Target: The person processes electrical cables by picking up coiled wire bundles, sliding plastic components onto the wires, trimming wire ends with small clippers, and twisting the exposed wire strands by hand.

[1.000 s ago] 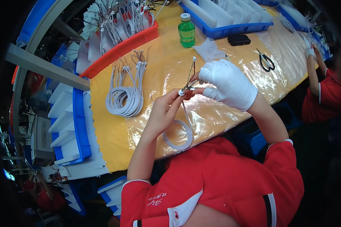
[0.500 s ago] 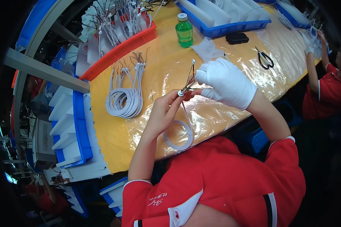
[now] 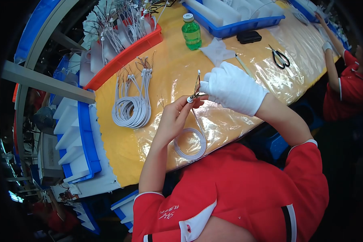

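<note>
Between its fingertips my left hand (image 3: pixel 176 117) pinches the white cable end (image 3: pixel 190 99), from which thin dark wires with a small white connector (image 3: pixel 199 71) stand up. Below it hangs the coiled white cable (image 3: pixel 204 142), resting near the table's front edge. My right hand (image 3: pixel 234 88), in a white glove, is closed just right of the wires; its fingertips touch or nearly touch them, and what they hold is hidden. A bundle of coiled cables (image 3: pixel 132 109) lies to the left of my hands.
A red bin (image 3: pixel 127 57) of cables stands at the back left, a blue tray (image 3: pixel 246 26) at the back. Behind my hands are a green bottle (image 3: pixel 191 34), black case (image 3: pixel 249 37) and scissors (image 3: pixel 280 59). A co-worker (image 3: pixel 347 86) is at the right.
My right hand has closed up and shifted slightly left and down beside the wires. My left hand still pinches the cable end. The co-worker's arm at the right has reached farther up.
</note>
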`<state>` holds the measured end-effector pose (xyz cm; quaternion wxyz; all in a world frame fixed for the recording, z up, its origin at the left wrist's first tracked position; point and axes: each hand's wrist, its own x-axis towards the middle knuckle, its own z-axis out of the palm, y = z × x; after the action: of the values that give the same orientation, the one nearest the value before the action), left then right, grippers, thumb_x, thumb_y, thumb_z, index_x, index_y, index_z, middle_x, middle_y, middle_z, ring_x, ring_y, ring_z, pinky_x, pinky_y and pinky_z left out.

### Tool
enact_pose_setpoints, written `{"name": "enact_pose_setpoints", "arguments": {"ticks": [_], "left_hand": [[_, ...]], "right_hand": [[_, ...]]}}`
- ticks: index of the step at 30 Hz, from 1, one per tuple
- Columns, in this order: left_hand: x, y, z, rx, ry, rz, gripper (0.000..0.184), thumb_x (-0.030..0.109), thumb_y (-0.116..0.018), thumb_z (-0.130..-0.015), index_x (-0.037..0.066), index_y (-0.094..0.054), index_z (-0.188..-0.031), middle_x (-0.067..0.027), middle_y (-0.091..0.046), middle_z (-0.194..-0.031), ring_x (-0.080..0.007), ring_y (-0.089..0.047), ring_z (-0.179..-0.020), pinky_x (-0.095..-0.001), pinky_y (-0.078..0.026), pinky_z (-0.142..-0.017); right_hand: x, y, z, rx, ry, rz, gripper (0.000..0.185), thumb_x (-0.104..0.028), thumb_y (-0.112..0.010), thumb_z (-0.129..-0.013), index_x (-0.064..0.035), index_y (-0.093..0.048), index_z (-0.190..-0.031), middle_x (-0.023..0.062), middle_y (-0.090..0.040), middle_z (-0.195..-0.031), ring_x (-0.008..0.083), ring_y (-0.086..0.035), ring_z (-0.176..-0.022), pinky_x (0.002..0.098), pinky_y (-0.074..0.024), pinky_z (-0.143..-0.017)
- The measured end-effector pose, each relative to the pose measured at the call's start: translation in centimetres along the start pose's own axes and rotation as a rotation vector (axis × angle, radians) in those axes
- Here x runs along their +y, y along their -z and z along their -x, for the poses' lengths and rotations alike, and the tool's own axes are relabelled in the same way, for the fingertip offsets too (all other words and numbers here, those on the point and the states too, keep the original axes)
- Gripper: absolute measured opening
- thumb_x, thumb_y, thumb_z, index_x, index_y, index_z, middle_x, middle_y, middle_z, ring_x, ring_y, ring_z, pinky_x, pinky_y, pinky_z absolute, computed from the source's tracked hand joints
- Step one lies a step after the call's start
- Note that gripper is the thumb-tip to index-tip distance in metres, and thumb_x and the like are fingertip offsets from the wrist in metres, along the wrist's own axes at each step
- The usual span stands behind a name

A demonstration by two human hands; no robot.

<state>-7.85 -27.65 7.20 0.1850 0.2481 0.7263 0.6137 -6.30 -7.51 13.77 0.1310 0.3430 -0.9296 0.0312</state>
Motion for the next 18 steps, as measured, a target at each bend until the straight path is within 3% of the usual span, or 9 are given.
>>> {"name": "enact_pose_setpoints", "arguments": {"ticks": [6, 10, 12, 16, 18], "left_hand": [[-1.0, 0.2, -0.2, -0.032, 0.005, 0.166, 0.025, 0.009, -0.041, -0.095, -0.005, -0.055, -0.11, -0.012, -0.064, -0.102, -0.0169, -0.06, -0.098, -0.0285, -0.045, -0.088], [-0.7, 0.2, -0.1, -0.041, 0.003, 0.155, 0.026, 0.009, -0.041, -0.095, -0.006, -0.055, -0.11, -0.0125, -0.063, -0.103, -0.0172, -0.059, -0.1, -0.0291, -0.043, -0.09], [-0.6, 0.1, -0.1, -0.048, 0.002, 0.145, 0.026, 0.009, -0.041, -0.095, -0.006, -0.055, -0.11, -0.0124, -0.063, -0.103, -0.0172, -0.059, -0.101, -0.0292, -0.043, -0.09], [-0.8, 0.1, 0.1, -0.055, -0.024, 0.104, 0.025, 0.008, -0.041, -0.095, -0.005, -0.056, -0.11, -0.0122, -0.063, -0.103, -0.0171, -0.059, -0.099, -0.0294, -0.043, -0.091], [-0.8, 0.0, 0.1, -0.047, -0.03, 0.082, 0.025, 0.008, -0.041, -0.095, -0.004, -0.056, -0.11, -0.0112, -0.064, -0.102, -0.0161, -0.059, -0.098, -0.0287, -0.043, -0.089]], "right_hand": [[0.6, -2.2, 2.0, 0.199, -0.188, -0.444, 0.02, -0.021, -0.064, -0.078, -0.0069, -0.061, -0.091, 0.0096, -0.056, -0.072, 0.0269, -0.056, -0.071, 0.0364, -0.0427, -0.065], [0.5, -3.8, 3.5, 0.276, -0.316, -0.556, 0.02, -0.019, -0.064, -0.079, -0.0057, -0.062, -0.093, 0.0111, -0.058, -0.073, 0.0267, -0.057, -0.07, 0.0363, -0.0435, -0.064], [0.6, -4.6, 4.0, 0.275, -0.457, -0.624, 0.025, -0.025, -0.063, -0.08, -0.0042, -0.061, -0.093, 0.0111, -0.061, -0.074, 0.0285, -0.059, -0.072, 0.0387, -0.0454, -0.065], [-0.1, -4.7, 4.3, 0.325, -0.435, -0.6, 0.025, -0.027, -0.065, -0.078, -0.0049, -0.062, -0.091, 0.0094, -0.06, -0.074, 0.0272, -0.059, -0.072, 0.0374, -0.0452, -0.066], [-0.8, -3.5, 3.9, 0.37, -0.313, -0.415, 0.026, -0.029, -0.067, -0.076, -0.0069, -0.062, -0.088, 0.007, -0.058, -0.072, 0.0247, -0.058, -0.07, 0.0355, -0.044, -0.066]]}}
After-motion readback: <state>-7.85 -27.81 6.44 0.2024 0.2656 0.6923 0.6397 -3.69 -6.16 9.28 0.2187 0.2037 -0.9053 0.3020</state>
